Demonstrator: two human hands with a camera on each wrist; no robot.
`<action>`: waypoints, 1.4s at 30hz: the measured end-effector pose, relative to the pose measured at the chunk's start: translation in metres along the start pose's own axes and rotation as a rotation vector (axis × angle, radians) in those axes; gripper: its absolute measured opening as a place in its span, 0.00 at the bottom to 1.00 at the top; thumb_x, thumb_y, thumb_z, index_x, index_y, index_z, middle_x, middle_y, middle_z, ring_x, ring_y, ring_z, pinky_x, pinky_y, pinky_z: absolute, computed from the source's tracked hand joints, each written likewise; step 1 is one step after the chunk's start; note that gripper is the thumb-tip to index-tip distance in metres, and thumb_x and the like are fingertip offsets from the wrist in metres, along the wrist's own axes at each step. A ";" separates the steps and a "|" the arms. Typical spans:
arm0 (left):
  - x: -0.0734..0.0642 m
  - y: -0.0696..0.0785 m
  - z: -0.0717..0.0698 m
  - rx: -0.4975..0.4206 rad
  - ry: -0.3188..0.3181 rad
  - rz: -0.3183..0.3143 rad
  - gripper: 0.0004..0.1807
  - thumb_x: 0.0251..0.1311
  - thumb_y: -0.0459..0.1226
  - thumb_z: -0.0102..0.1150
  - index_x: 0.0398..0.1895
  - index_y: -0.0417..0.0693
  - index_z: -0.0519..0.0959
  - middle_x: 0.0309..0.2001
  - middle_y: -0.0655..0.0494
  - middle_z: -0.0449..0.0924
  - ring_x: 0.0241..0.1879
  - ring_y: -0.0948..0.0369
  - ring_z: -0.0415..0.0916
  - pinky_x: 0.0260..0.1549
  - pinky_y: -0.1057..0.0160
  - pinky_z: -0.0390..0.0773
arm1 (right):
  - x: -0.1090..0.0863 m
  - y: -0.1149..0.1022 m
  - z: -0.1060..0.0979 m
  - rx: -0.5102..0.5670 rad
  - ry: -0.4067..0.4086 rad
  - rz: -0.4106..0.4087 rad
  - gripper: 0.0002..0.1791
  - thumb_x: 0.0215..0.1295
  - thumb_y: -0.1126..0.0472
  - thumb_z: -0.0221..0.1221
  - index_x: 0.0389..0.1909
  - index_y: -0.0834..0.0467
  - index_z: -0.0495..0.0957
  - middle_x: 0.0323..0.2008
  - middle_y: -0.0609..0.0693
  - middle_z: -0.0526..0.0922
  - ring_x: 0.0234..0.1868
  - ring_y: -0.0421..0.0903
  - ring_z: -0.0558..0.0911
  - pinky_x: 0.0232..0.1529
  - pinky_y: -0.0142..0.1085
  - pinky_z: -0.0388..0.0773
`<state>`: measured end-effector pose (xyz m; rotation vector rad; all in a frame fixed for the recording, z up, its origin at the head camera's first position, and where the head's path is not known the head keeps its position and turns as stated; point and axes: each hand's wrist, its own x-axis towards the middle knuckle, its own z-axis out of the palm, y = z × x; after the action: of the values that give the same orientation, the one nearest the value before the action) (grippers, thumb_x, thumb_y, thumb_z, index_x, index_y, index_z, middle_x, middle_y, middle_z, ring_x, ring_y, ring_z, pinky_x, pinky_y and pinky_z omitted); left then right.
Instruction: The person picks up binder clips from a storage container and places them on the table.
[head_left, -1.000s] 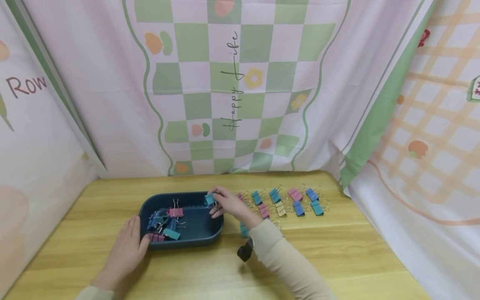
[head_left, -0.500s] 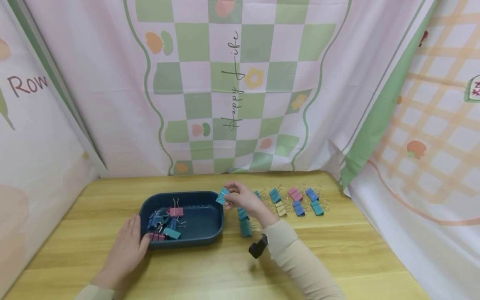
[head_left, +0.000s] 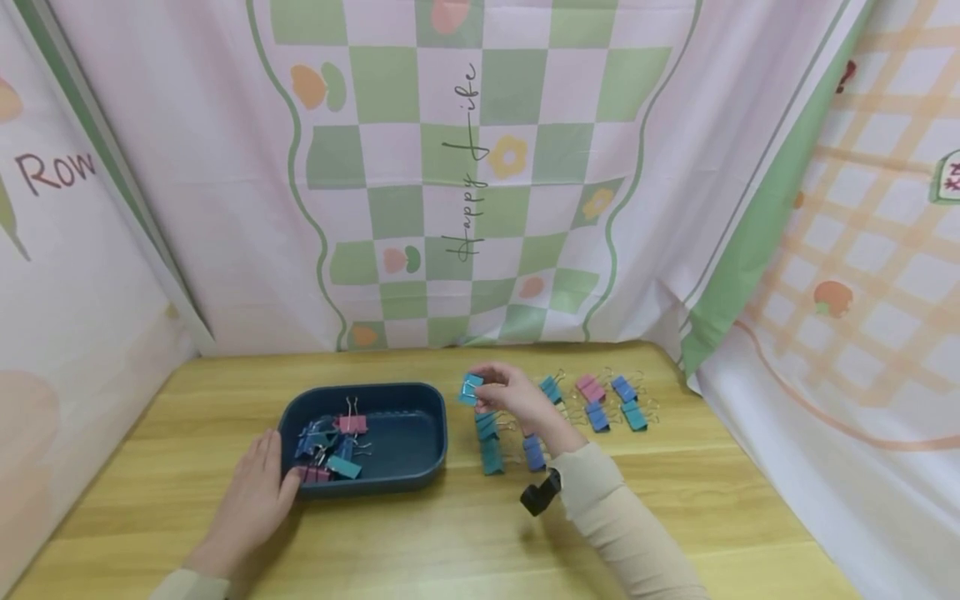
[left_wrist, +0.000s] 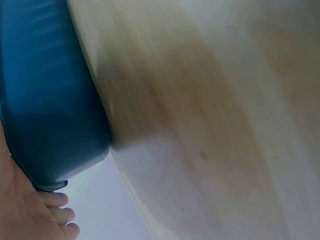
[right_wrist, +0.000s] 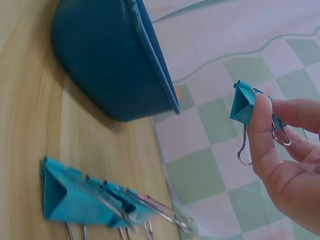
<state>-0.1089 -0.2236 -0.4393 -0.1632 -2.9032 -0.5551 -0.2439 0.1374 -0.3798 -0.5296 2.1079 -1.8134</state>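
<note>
My right hand (head_left: 517, 398) pinches a teal binder clip (right_wrist: 245, 104) between thumb and fingers, held above the table just right of the dark blue bin (head_left: 408, 482). In the right wrist view the clip's wire handles hang below the fingers. My left hand (head_left: 251, 492) rests against the bin's left side, thumb at the rim, fingers straight; the left wrist view shows its fingertips (left_wrist: 62, 216) beside the bin wall. Inside the bin's left part lie several clips, among them a pink clip (head_left: 351, 425) and a teal clip (head_left: 343, 467). Part of the laid-out clips is hidden behind my right hand.
Binder clips stand in rows on the wooden table (head_left: 390, 542) right of the bin, including a teal one (head_left: 491, 457), a blue one (head_left: 534, 452) and a pink one (head_left: 590, 387). A patterned curtain (head_left: 480, 167) hangs behind the table.
My right hand has carried the teal clip from over the bin's right end out to the right, above the table beside the rows. My left hand stays in place.
</note>
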 end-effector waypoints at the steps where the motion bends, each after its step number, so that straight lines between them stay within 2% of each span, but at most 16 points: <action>1: 0.000 0.000 0.000 0.002 -0.002 -0.001 0.36 0.68 0.43 0.39 0.64 0.19 0.45 0.65 0.23 0.42 0.63 0.33 0.42 0.60 0.38 0.46 | -0.001 0.000 -0.002 -0.006 0.005 0.001 0.22 0.64 0.70 0.52 0.59 0.68 0.65 0.49 0.63 0.72 0.37 0.56 0.78 0.41 0.45 0.79; 5: 0.000 -0.001 0.002 0.010 -0.004 -0.004 0.37 0.68 0.44 0.38 0.64 0.20 0.45 0.65 0.23 0.42 0.64 0.33 0.42 0.60 0.38 0.46 | -0.007 0.001 -0.011 -0.064 0.038 0.015 0.22 0.65 0.68 0.52 0.59 0.68 0.64 0.49 0.62 0.73 0.42 0.61 0.77 0.42 0.46 0.78; 11: 0.000 -0.002 0.002 0.009 0.006 -0.003 0.37 0.67 0.44 0.39 0.64 0.20 0.45 0.65 0.23 0.43 0.63 0.33 0.43 0.60 0.38 0.46 | -0.016 0.001 -0.026 -0.116 0.083 0.017 0.20 0.65 0.67 0.52 0.57 0.69 0.66 0.47 0.62 0.75 0.38 0.50 0.79 0.45 0.50 0.76; 15: 0.000 -0.002 0.002 0.008 0.004 -0.003 0.36 0.67 0.43 0.39 0.64 0.19 0.46 0.65 0.23 0.43 0.63 0.33 0.43 0.60 0.38 0.46 | -0.023 0.002 -0.036 -0.138 0.081 0.005 0.21 0.66 0.68 0.51 0.58 0.71 0.65 0.48 0.63 0.74 0.38 0.51 0.78 0.46 0.51 0.75; 21: 0.000 -0.002 0.002 0.005 -0.001 -0.005 0.36 0.67 0.44 0.39 0.64 0.20 0.45 0.65 0.23 0.43 0.64 0.33 0.42 0.60 0.38 0.46 | -0.032 0.007 -0.052 -0.163 0.083 -0.011 0.22 0.66 0.69 0.51 0.59 0.73 0.63 0.51 0.66 0.72 0.42 0.58 0.77 0.44 0.44 0.77; 23: 0.000 -0.001 0.001 0.002 0.000 -0.004 0.36 0.68 0.44 0.39 0.64 0.20 0.45 0.65 0.23 0.43 0.63 0.33 0.42 0.60 0.38 0.46 | -0.035 0.008 -0.058 -0.168 0.090 -0.011 0.22 0.66 0.69 0.51 0.59 0.72 0.63 0.52 0.67 0.72 0.43 0.59 0.77 0.45 0.46 0.77; 27: 0.000 0.000 0.000 -0.001 0.002 -0.003 0.36 0.67 0.43 0.39 0.64 0.19 0.45 0.65 0.23 0.43 0.63 0.32 0.42 0.60 0.38 0.46 | -0.042 0.011 -0.068 -0.210 0.130 0.008 0.22 0.65 0.68 0.51 0.59 0.70 0.65 0.53 0.64 0.72 0.43 0.57 0.77 0.47 0.47 0.75; 32: -0.001 0.000 0.000 -0.001 0.001 -0.003 0.36 0.67 0.43 0.40 0.64 0.19 0.46 0.64 0.23 0.43 0.63 0.32 0.43 0.60 0.38 0.46 | -0.052 0.017 -0.082 -0.212 0.144 0.025 0.22 0.66 0.69 0.50 0.59 0.71 0.64 0.53 0.67 0.70 0.42 0.53 0.78 0.49 0.50 0.74; 39: -0.001 0.000 0.001 -0.003 0.008 -0.002 0.36 0.67 0.43 0.39 0.64 0.19 0.46 0.64 0.23 0.43 0.63 0.32 0.43 0.60 0.38 0.46 | -0.065 0.027 -0.099 -0.237 0.169 0.039 0.22 0.67 0.68 0.49 0.60 0.72 0.62 0.55 0.69 0.68 0.41 0.52 0.79 0.47 0.47 0.76; 42: 0.000 0.000 0.001 -0.005 0.005 -0.006 0.36 0.67 0.43 0.39 0.64 0.20 0.45 0.65 0.23 0.42 0.63 0.32 0.42 0.60 0.38 0.46 | -0.069 0.030 -0.103 -0.229 0.174 0.048 0.21 0.66 0.69 0.50 0.58 0.74 0.64 0.51 0.70 0.70 0.39 0.52 0.79 0.44 0.45 0.78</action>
<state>-0.1089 -0.2235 -0.4407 -0.1534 -2.8984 -0.5623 -0.2327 0.2634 -0.3948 -0.3818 2.4415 -1.6555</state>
